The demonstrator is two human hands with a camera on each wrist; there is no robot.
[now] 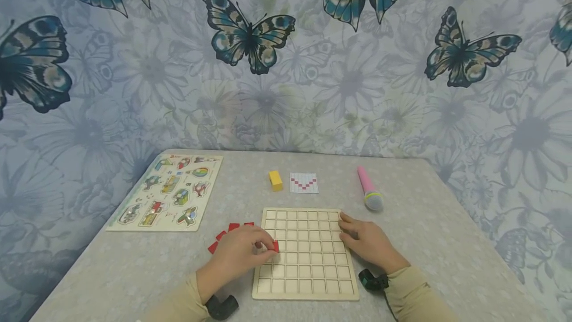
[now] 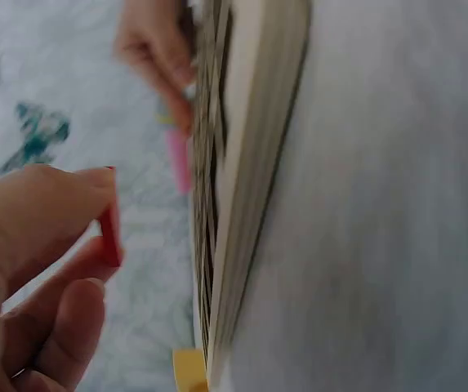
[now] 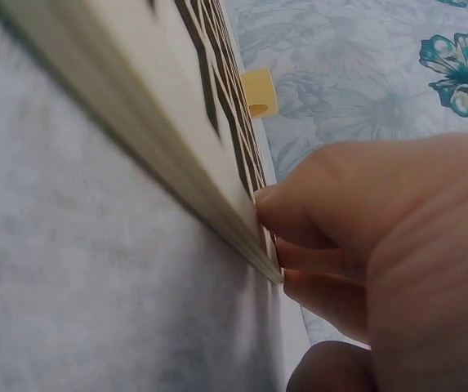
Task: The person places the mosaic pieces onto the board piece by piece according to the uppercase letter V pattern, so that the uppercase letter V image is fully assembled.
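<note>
A red square tile [image 1: 275, 246] is sitting pinched between the thumb and fingers of the left hand [image 1: 239, 252], at the left edge of the wooden grid board [image 1: 306, 253] in the lower middle of the frame. The board is lying flat on the worktop [image 1: 429, 242]. The right hand [image 1: 367, 241] is resting on the board's right edge, its fingers [image 3: 299, 214] lying together and pressing against the rim. More red tiles [image 1: 225, 232] are lying just left of the left hand. Above the board, a yellow block [image 1: 275, 180], a pattern card [image 1: 304, 183] and a pink toy microphone [image 1: 369, 189] are lying in a row. A picture puzzle [image 1: 169, 191] is lying at the left.
</note>
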